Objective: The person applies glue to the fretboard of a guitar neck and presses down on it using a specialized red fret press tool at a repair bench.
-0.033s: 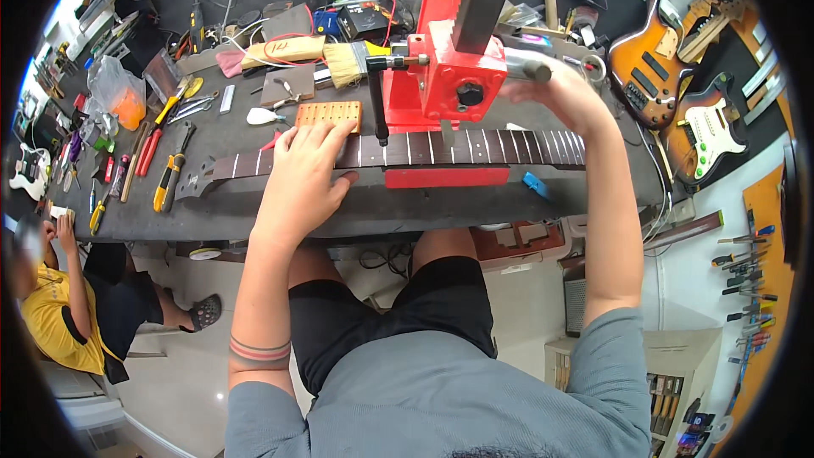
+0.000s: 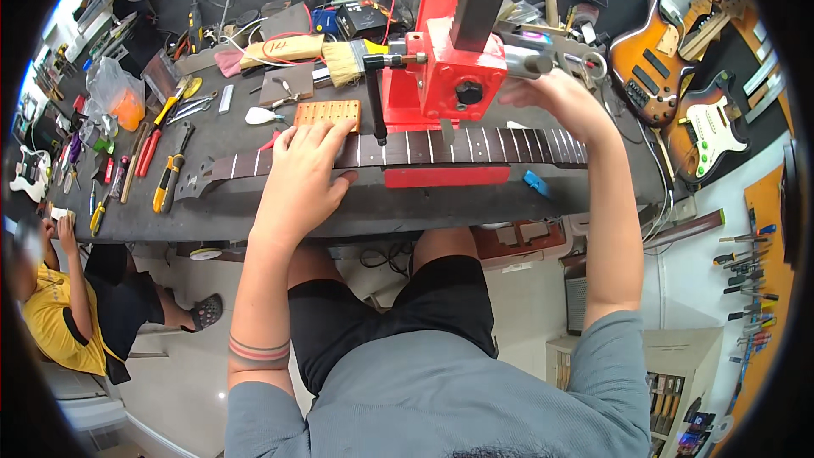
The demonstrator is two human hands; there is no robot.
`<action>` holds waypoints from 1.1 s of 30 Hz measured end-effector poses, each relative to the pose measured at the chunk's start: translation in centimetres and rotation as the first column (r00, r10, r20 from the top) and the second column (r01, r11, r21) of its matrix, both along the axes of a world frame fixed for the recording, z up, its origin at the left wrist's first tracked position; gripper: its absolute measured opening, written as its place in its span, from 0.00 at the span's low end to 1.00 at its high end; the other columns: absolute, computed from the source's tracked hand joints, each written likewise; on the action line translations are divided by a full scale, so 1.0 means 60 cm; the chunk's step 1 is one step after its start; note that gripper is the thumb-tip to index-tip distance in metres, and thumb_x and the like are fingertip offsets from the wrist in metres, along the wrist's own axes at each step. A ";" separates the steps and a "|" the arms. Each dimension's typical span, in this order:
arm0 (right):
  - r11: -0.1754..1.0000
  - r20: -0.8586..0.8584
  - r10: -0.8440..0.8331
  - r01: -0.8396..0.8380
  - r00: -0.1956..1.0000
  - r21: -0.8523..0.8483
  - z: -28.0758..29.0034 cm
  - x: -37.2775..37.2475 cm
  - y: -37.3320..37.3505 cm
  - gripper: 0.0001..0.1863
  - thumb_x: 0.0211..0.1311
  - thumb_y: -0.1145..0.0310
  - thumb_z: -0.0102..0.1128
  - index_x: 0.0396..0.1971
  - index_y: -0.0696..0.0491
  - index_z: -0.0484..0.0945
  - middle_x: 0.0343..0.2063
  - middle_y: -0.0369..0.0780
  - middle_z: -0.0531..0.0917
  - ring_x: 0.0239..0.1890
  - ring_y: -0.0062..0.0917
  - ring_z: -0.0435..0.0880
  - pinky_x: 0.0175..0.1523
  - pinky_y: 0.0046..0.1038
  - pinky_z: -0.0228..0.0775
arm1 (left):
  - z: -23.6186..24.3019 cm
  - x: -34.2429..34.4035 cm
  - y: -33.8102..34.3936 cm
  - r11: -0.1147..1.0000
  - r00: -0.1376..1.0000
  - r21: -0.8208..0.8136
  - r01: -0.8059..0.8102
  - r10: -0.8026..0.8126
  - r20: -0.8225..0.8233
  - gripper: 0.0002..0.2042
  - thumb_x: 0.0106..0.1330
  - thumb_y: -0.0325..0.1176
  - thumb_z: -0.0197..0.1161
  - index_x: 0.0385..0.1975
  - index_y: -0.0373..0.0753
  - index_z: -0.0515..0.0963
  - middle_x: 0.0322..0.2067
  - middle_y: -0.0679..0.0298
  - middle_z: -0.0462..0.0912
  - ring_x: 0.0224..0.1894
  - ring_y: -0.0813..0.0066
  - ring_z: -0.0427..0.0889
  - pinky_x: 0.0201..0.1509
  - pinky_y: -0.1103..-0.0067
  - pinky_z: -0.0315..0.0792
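A fretted guitar neck [image 2: 500,147] lies across the bench, fretboard up, passing under a red arbor press [image 2: 454,76]. Below the press's head, a small metal piece [image 2: 447,130] stands over the fretboard, and a red support block [image 2: 445,177] sits under the neck. My left hand [image 2: 305,161] is closed over the neck left of the press, thumb at its near edge and fingers across it. Its fingertips reach a tan block with holes [image 2: 329,112]. My right hand [image 2: 564,102] is open beside the press's metal shaft [image 2: 530,62], fingers extended and partly hidden.
Pliers [image 2: 170,174] and other hand tools lie on the bench at left. A brush [image 2: 346,64] rests behind the tan block. A blue piece [image 2: 536,183] sits right of the support. Two electric guitars [image 2: 649,68] stand at right. A person in yellow [image 2: 64,305] sits at far left.
My right hand has shifted slightly down and right from the press's shaft, showing more of the shaft. My left hand and the neck look nearly unmoved.
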State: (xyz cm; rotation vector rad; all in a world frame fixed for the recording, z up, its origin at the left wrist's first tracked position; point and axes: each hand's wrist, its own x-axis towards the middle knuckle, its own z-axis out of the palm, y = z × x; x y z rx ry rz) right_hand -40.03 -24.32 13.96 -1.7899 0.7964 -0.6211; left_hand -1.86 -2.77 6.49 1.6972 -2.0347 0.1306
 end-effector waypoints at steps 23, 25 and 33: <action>0.714 -0.500 -0.274 -0.174 0.822 -0.678 -0.071 0.034 0.148 0.30 0.66 0.51 0.80 0.61 0.53 0.84 0.53 0.44 0.85 0.56 0.45 0.84 0.64 0.42 0.74 | 0.008 -0.001 -0.028 0.995 0.996 0.050 -0.088 0.086 0.036 0.22 0.55 0.28 0.79 0.49 0.38 0.80 0.46 0.55 0.86 0.56 0.49 0.86 0.60 0.59 0.76; 0.671 -0.429 -0.270 -0.151 0.862 -0.726 -0.079 0.046 0.151 0.31 0.64 0.52 0.82 0.62 0.52 0.83 0.55 0.43 0.85 0.56 0.44 0.84 0.63 0.42 0.74 | 0.010 0.011 -0.023 0.996 0.996 0.033 -0.084 0.083 0.037 0.22 0.54 0.28 0.78 0.49 0.38 0.80 0.45 0.55 0.86 0.56 0.50 0.86 0.59 0.60 0.76; 0.603 -0.383 -0.257 -0.163 0.887 -0.781 -0.077 0.058 0.150 0.34 0.59 0.50 0.85 0.58 0.54 0.83 0.50 0.44 0.86 0.57 0.46 0.86 0.62 0.45 0.75 | 0.028 0.028 -0.007 0.991 0.998 0.125 -0.045 0.039 0.052 0.30 0.54 0.25 0.76 0.61 0.39 0.81 0.55 0.52 0.85 0.65 0.48 0.82 0.69 0.57 0.73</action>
